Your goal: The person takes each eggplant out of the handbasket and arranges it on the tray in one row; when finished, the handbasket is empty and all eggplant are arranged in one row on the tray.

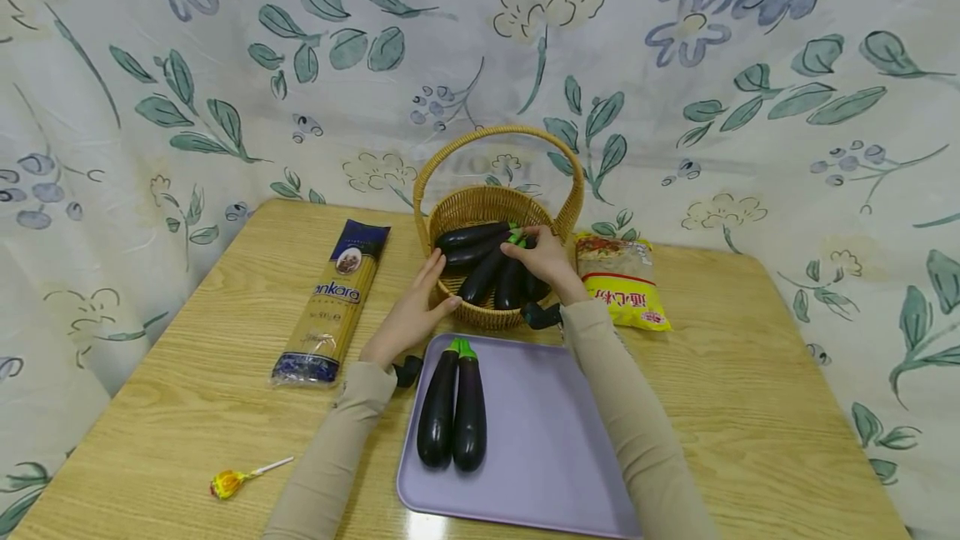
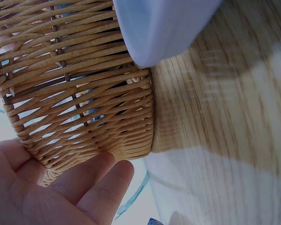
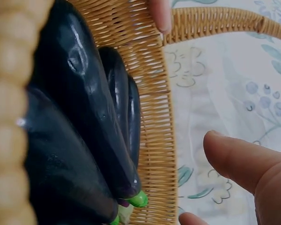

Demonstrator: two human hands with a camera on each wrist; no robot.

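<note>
Eggplants [image 1: 482, 278] lie in the basket [image 1: 491, 321] beside the right grip [image 1: 551, 263].

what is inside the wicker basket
Several dark eggplants lie inside the wicker basket. The right hand covers part of them in the head view; anything beneath them is hidden.

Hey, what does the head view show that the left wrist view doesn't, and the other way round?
Only the head view shows the lollipop, the yellow bag and the two eggplants lying on the tray.

Only the left wrist view shows, up close, the gaps between the strands of the basket's outer wall.

Both show the basket, the tray, the left hand and the wooden table.
</note>
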